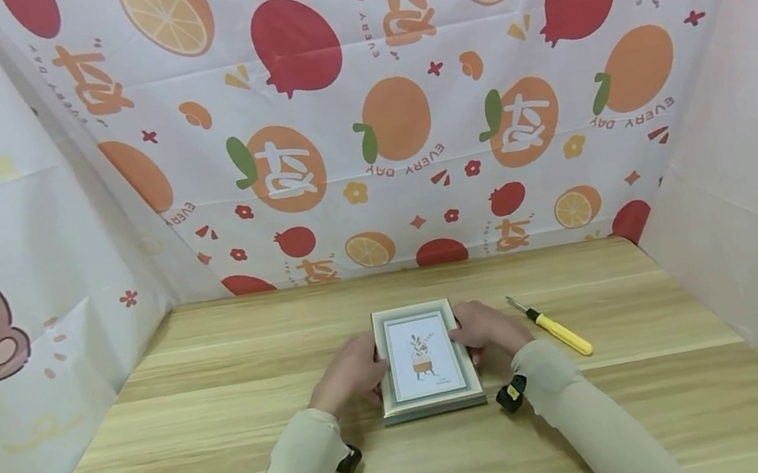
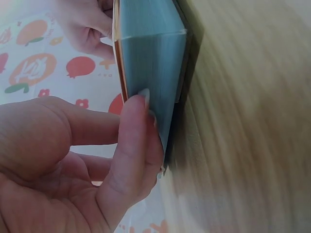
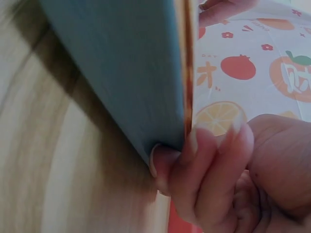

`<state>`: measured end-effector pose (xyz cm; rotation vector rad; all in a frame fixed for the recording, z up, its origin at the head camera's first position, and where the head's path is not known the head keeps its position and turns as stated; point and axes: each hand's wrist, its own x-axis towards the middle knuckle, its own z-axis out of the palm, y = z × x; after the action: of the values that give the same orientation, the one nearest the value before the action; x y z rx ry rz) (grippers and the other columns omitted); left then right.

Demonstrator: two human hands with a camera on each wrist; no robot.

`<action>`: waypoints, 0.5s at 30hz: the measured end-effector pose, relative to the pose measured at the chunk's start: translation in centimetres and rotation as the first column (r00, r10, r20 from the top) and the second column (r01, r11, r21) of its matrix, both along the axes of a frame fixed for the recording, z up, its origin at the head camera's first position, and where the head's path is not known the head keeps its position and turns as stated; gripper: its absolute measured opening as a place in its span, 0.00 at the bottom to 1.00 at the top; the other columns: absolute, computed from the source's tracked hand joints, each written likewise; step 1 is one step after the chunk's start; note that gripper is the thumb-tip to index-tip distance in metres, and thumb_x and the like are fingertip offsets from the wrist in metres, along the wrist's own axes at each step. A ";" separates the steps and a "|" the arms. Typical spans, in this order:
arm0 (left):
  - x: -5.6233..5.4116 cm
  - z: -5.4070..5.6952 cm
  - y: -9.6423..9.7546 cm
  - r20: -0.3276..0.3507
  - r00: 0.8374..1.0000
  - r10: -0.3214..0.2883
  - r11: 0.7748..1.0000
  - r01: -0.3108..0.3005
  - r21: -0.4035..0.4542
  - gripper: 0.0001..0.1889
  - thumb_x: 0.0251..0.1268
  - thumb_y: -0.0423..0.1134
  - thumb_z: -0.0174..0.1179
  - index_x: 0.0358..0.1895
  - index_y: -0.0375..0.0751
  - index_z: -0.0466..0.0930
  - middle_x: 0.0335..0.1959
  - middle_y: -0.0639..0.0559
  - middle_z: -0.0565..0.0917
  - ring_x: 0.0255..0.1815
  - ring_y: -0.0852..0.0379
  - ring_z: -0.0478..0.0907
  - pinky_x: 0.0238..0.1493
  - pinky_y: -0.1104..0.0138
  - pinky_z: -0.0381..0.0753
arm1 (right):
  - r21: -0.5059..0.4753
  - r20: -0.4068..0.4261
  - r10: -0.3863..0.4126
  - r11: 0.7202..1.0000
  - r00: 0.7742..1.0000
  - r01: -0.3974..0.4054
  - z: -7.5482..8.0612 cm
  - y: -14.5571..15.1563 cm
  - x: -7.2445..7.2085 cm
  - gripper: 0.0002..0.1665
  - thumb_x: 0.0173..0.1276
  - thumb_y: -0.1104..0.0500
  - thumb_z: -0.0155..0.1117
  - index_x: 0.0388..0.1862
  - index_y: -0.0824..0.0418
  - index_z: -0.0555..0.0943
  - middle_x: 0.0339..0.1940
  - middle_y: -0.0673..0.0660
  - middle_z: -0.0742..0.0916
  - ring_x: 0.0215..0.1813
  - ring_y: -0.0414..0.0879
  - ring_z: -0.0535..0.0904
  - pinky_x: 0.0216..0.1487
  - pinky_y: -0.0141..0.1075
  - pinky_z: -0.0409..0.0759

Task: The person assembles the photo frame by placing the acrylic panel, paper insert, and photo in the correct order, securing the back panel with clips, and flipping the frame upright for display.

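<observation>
A picture frame with a pale gold and grey-blue border lies face up near the middle of the table, around a print of a potted plant on a stand. My left hand grips its left side and my right hand grips its right side. In the left wrist view, fingertips of the left hand press against the blue-grey side of the frame. Seen from the right wrist, curled fingers of the right hand hold the frame's edge, one fingertip low near the tabletop.
To the right of the right hand lies a screwdriver with a yellow and black handle. The wood-grain table meets a fruit-print curtain at the back. White curtains hang at the left and right.
</observation>
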<state>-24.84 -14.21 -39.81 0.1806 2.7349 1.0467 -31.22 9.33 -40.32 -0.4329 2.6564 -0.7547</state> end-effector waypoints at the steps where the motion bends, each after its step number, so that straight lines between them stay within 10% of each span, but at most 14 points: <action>1: 0.0 0.0 0.0 0.000 1.000 -0.002 1.000 0.002 0.000 0.07 0.72 0.28 0.56 0.32 0.33 0.73 0.23 0.43 0.80 0.16 0.52 0.83 0.21 0.64 0.85 | 0.000 0.000 0.002 1.000 1.000 -0.002 0.0 0.0 0.0 0.10 0.79 0.61 0.57 0.36 0.64 0.78 0.16 0.56 0.82 0.12 0.41 0.76 0.16 0.28 0.73; 9: 0.0 -0.3 0.0 -0.010 1.000 -0.021 1.000 0.020 -0.009 0.09 0.72 0.27 0.56 0.30 0.33 0.74 0.22 0.43 0.79 0.15 0.53 0.82 0.20 0.65 0.84 | 0.003 0.018 -0.007 1.000 1.000 0.007 -0.1 0.0 0.3 0.10 0.79 0.61 0.57 0.35 0.63 0.79 0.16 0.56 0.82 0.13 0.41 0.76 0.17 0.27 0.73; 15: 0.0 -0.2 0.0 -0.012 1.000 -0.017 1.000 0.016 -0.020 0.09 0.72 0.28 0.57 0.31 0.33 0.74 0.22 0.44 0.79 0.15 0.53 0.82 0.20 0.65 0.84 | 0.001 0.033 -0.001 1.000 0.999 0.001 -0.2 0.0 0.4 0.14 0.79 0.61 0.56 0.58 0.68 0.75 0.20 0.57 0.83 0.15 0.42 0.77 0.17 0.28 0.73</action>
<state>-24.85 -14.22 -40.06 0.2065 2.7485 1.0171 -30.87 9.37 -40.48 -0.4154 2.6263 -0.7539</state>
